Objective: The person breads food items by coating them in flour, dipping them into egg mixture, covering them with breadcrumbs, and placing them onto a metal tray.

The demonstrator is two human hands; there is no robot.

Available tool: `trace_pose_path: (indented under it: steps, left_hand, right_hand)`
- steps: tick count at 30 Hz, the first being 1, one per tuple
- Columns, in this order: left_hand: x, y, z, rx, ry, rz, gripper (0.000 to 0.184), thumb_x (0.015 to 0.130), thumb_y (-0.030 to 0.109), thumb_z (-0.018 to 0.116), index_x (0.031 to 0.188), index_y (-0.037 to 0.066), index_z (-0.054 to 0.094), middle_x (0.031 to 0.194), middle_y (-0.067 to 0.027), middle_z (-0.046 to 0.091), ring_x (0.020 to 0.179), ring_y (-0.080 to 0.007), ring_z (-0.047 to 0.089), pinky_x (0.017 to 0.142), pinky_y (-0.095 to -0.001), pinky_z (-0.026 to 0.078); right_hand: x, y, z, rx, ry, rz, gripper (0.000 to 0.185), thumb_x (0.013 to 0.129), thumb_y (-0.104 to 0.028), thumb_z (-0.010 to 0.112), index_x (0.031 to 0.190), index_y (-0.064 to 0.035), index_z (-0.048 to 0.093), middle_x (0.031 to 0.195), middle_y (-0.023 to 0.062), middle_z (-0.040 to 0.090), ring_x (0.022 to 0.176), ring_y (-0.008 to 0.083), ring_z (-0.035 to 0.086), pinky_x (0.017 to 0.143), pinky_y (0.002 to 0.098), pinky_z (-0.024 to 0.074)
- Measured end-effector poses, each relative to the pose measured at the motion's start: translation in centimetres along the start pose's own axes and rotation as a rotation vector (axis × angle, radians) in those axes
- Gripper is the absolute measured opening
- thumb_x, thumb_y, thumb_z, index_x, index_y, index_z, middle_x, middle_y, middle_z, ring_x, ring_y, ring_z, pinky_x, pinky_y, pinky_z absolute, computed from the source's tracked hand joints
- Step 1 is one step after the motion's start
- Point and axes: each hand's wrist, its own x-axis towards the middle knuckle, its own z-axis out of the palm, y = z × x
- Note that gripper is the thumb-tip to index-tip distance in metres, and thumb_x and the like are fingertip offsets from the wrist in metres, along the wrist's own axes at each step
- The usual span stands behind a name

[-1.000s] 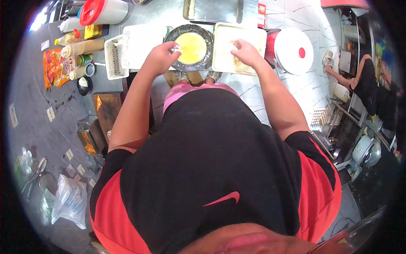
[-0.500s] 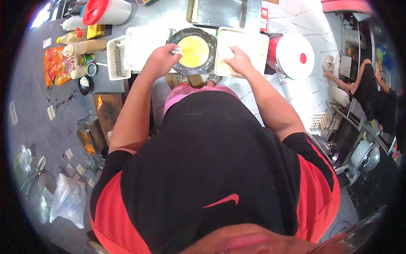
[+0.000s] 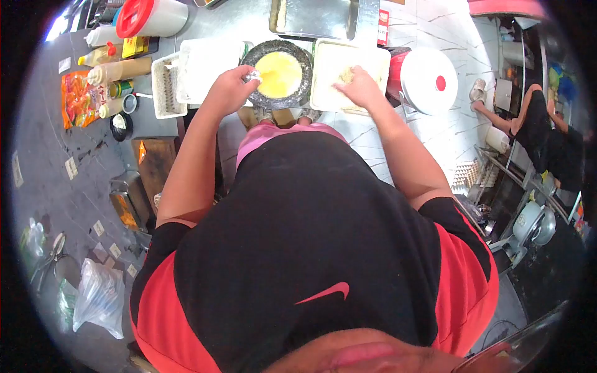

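Note:
A dark speckled round bowl (image 3: pixel 280 104) holds yellow liquid (image 3: pixel 280 74) that looks like beaten egg. At its left rim, my left hand (image 3: pixel 229 91) is closed in a pinch on a small whitish, shiny thing (image 3: pixel 253 76) whose kind I cannot make out. My right hand (image 3: pixel 364 90) reaches down into a pale rectangular tray (image 3: pixel 382 65) to the right of the bowl. Its thumb and fingers curl around a pale yellow crumbly clump (image 3: pixel 346 76); the undersides of the fingers are hidden. A white tray (image 3: pixel 199 68) stands left of the bowl.
Beyond the bowl lies a metal tray (image 3: pixel 314 18). A narrow white basket (image 3: pixel 168 87), several sauce bottles (image 3: pixel 118 71) and an orange packet (image 3: pixel 81 99) are at the left. Right of the trays stands a white-lidded container (image 3: pixel 429 82). Another person (image 3: pixel 541 137) is at the far right.
My right hand has moved slightly right and lower over the pale tray, and the crumbly clump now shows by its fingers. The left hand keeps its pinch at the bowl's rim.

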Motion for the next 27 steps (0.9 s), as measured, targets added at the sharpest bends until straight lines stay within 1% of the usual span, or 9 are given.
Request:
trace_pose_path:
  steps: [3,4,7,10,13,14,17,20,27]
  left_hand:
    - [0.1,0.2,0.0,-0.002,0.002,0.027,0.039,0.103,0.026,0.074,0.133,0.0,0.074,0.098,-0.0129,0.078,0.087,-0.0206,0.071,0.084,-0.0363,0.057]
    - [0.0,0.3,0.0,0.003,0.003,0.038,0.039,0.103,0.026,0.074,0.133,0.001,0.074,0.098,-0.0124,0.078,0.087,-0.0203,0.07,0.084,-0.0362,0.057]
    - [-0.3,0.1,0.1,-0.017,0.038,0.036,0.039,0.102,0.026,0.074,0.132,0.001,0.074,0.098,-0.0125,0.078,0.087,-0.0204,0.071,0.084,-0.0364,0.057]
    - [-0.4,-0.8,0.1,0.023,0.05,0.047,0.039,0.102,0.026,0.074,0.132,0.001,0.074,0.099,-0.0131,0.078,0.088,-0.0205,0.071,0.085,-0.0366,0.057]
    - [-0.6,-1.3,0.0,0.047,0.07,0.052,0.044,0.1,0.032,0.073,0.132,0.001,0.075,0.107,-0.0219,0.08,0.096,-0.0331,0.077,0.091,-0.0419,0.06]
    - [-0.6,-1.4,0.1,0.037,0.056,0.028,0.044,0.1,0.032,0.073,0.132,0.001,0.075,0.107,-0.0217,0.08,0.095,-0.0328,0.077,0.09,-0.042,0.06]
    - [-0.8,-1.2,0.2,0.0,0.034,-0.004,0.044,0.1,0.032,0.073,0.132,0.001,0.075,0.104,-0.0213,0.08,0.092,-0.0319,0.076,0.088,-0.0421,0.059]
    - [-0.7,-1.6,0.9,-0.022,0.044,0.029,0.043,0.101,0.032,0.073,0.131,0.001,0.075,0.103,-0.0211,0.08,0.09,-0.0313,0.076,0.086,-0.0421,0.059]
    - [-1.6,-1.3,0.4,0.026,0.062,0.022,0.041,0.101,0.03,0.073,0.13,0.001,0.075,0.104,-0.0212,0.079,0.093,-0.0319,0.076,0.089,-0.0421,0.059]
  right_hand:
    - [-0.7,-1.9,4.4,0.0,0.152,-0.01,0.072,0.084,-0.034,0.09,0.136,0.0082,0.064,0.129,0.0337,0.072,0.127,0.0454,0.07,0.11,0.0501,0.0564]
    - [0.0,-1.5,5.6,0.019,0.185,-0.078,0.071,0.083,-0.029,0.09,0.138,0.0058,0.062,0.132,0.0305,0.073,0.127,0.0444,0.07,0.111,0.0491,0.0559]
    - [1.8,0.8,5.9,0.444,0.034,-0.024,0.069,0.083,-0.03,0.088,0.138,0.0044,0.064,0.132,0.029,0.073,0.126,0.0437,0.071,0.111,0.0497,0.0552]
    - [1.6,2.1,2.4,0.311,-0.138,-0.009,0.061,0.088,-0.028,0.082,0.137,0.0043,0.065,0.132,0.0296,0.073,0.125,0.0445,0.071,0.111,0.0509,0.0551]
    - [0.7,2.5,-0.4,-0.025,-0.073,-0.044,0.056,0.092,-0.025,0.075,0.138,0.0051,0.066,0.133,0.0313,0.072,0.128,0.0451,0.069,0.112,0.0512,0.0543]
    - [1.2,3.3,0.1,-0.093,-0.01,-0.11,0.047,0.097,-0.017,0.067,0.141,-0.0004,0.067,0.134,0.0279,0.071,0.131,0.0439,0.067,0.112,0.0511,0.054]
    - [1.2,1.8,-0.7,-0.126,0.069,-0.238,0.042,0.1,-0.01,0.061,0.141,-0.0076,0.069,0.135,0.0234,0.07,0.132,0.0415,0.066,0.112,0.051,0.0547]
    - [3.8,2.2,0.0,-0.237,0.082,-0.492,0.042,0.102,-0.006,0.056,0.141,-0.0122,0.071,0.133,0.0197,0.069,0.131,0.0399,0.067,0.109,0.0509,0.0562]
    - [5.8,1.2,-3.3,-0.423,-0.122,-0.526,0.029,0.101,-0.007,0.062,0.127,-0.01,0.075,0.129,0.0175,0.069,0.128,0.0388,0.068,0.106,0.0505,0.0576]
